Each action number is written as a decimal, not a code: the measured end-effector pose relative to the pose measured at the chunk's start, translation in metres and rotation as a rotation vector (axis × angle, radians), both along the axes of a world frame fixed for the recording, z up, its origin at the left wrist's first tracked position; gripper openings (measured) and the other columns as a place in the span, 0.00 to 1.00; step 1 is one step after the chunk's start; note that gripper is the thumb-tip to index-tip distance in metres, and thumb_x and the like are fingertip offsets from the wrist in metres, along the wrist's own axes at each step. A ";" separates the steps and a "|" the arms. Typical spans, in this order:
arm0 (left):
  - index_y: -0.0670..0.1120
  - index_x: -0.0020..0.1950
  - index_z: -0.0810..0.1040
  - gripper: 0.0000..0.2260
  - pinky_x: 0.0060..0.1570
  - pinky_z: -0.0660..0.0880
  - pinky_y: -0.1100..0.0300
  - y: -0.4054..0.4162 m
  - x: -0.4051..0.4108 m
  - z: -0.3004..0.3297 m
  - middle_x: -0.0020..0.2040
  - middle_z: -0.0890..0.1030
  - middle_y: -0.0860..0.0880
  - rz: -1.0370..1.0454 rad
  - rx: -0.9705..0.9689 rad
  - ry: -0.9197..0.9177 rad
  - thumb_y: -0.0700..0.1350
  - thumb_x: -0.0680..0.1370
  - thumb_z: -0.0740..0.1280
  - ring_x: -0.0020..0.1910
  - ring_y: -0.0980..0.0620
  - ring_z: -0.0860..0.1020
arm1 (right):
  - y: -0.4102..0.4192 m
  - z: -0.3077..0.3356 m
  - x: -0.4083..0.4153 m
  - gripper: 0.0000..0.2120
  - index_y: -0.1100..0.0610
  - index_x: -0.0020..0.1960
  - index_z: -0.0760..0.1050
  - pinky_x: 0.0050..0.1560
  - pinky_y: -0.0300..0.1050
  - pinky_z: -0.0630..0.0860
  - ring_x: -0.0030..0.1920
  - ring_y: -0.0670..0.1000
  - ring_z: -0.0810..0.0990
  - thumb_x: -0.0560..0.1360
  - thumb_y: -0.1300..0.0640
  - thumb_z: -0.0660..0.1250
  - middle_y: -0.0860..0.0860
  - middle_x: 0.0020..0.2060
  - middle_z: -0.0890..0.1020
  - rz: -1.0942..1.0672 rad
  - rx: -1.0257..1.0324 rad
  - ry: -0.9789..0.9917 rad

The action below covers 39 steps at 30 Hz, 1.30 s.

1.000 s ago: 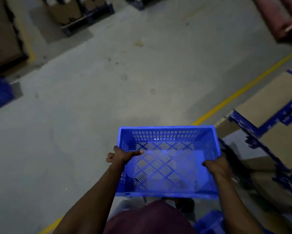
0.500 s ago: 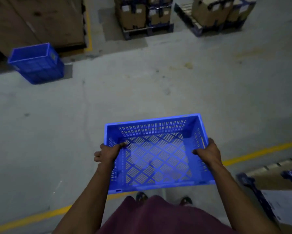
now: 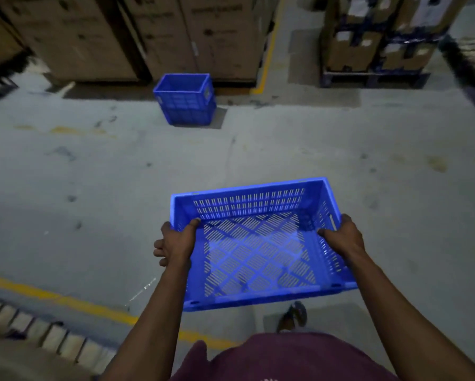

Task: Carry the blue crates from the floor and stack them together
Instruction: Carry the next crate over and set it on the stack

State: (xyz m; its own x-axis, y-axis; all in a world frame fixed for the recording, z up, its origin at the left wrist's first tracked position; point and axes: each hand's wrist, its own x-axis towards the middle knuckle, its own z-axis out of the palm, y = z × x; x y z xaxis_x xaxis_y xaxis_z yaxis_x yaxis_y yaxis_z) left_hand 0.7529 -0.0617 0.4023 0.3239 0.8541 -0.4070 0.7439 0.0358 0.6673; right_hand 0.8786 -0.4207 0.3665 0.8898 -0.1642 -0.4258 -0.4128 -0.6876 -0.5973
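Hands grip the empty blue crate (image 3: 261,243) by its side rims, left hand (image 3: 175,243), right hand (image 3: 344,239). Second crate (image 3: 185,99), off to the left a moment ago, now sits straight ahead on the floor (image 3: 368,160), so stacking looks close.

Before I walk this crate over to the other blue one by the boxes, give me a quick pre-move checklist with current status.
1. Left hand grips the carried crate at its left rim: ok.
2. Right hand grips the right rim: ok.
3. Carried crate is empty, nothing to spill: ok.
4. Floor crate stands upright, open side up, ready to receive: ok.
5. Concrete floor between the two crates shows only stains, no obstacles: ok.
6. Whether the floor crate is empty inside: cannot tell, its bottom is hidden from this angle.
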 end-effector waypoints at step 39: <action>0.56 0.54 0.82 0.17 0.66 0.67 0.48 0.587 0.449 -0.008 0.66 0.74 0.39 0.330 -0.009 -0.122 0.61 0.70 0.77 0.66 0.37 0.68 | 0.658 0.003 0.553 0.35 0.45 0.71 0.64 0.64 0.61 0.73 0.59 0.63 0.79 0.67 0.41 0.72 0.56 0.62 0.79 0.224 0.076 0.012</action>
